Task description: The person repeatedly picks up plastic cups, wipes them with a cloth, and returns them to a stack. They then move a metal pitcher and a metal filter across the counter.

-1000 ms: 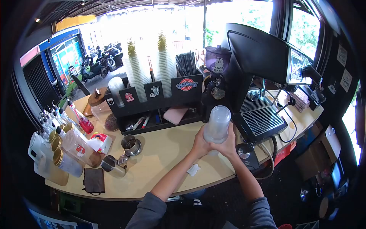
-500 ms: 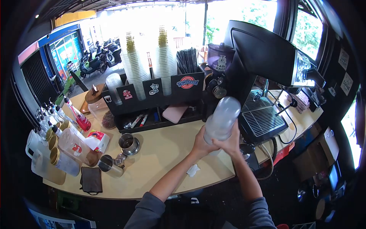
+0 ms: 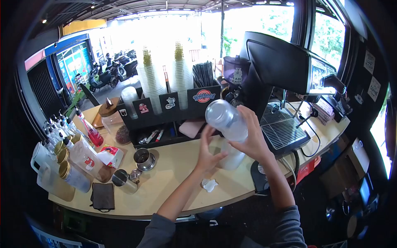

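Tilted to the left above the counter is a clear plastic bottle or jar (image 3: 225,118), blurred by motion, with its round end toward the upper left. My right hand (image 3: 255,138) grips it from the right side. My left hand (image 3: 206,152) is open beside it, thumb and fingers apart. Just below, a whitish translucent container (image 3: 231,159) stands on the counter between my hands; its upper part is hidden by the bottle and my right hand. A crumpled white tissue (image 3: 209,184) lies near my left wrist.
An espresso machine (image 3: 285,128) stands at the right, beside a coffee grinder (image 3: 236,70). Behind, a black organizer (image 3: 169,120) holds cup stacks and straws. Metal cups (image 3: 144,159), a folded dark cloth (image 3: 103,196), pitchers (image 3: 47,175) and pump bottles occupy the left of the counter.
Both hands were around the bottle; my left hand has come off and opened. The bottle has shifted left in my right hand, and the whitish container beneath shows more.
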A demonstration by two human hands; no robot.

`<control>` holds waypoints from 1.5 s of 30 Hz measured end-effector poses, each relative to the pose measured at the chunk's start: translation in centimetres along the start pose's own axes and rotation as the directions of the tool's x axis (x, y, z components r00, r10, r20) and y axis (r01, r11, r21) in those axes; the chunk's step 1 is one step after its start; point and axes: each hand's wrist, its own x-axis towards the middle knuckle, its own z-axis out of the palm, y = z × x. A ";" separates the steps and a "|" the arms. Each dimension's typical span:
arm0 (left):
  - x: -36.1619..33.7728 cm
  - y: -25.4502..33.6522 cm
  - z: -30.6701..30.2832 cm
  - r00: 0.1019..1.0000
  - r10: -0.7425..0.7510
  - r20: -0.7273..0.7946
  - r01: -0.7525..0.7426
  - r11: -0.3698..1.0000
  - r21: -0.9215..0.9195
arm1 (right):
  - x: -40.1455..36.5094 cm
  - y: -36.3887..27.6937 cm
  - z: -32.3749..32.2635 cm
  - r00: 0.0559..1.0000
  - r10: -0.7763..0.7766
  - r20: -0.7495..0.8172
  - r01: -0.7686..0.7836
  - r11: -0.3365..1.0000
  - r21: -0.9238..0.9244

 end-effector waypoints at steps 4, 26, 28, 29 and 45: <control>0.4 8.1 -2.4 0.928 0.332 -0.168 -0.340 0.940 -0.020 | 0.4 -2.4 1.0 0.980 -0.191 0.057 0.197 0.972 -0.131; -7.4 9.5 -13.5 0.890 0.189 -0.414 -0.146 0.980 0.133 | -1.1 -6.4 11.5 0.970 0.020 0.244 -0.224 0.476 0.850; -7.8 9.6 -14.2 0.870 0.171 -0.462 -0.155 0.985 0.072 | -1.1 -6.6 11.1 0.981 0.051 0.188 -0.185 0.547 0.816; -8.0 9.7 -14.5 0.850 0.147 -0.505 -0.166 0.986 0.008 | -1.0 -6.6 10.8 0.988 0.081 0.128 -0.151 0.618 0.772; -7.2 8.1 -13.0 0.886 0.122 -0.447 -0.058 0.986 0.156 | -0.9 -7.9 10.1 0.943 -0.102 0.315 -0.166 0.677 0.717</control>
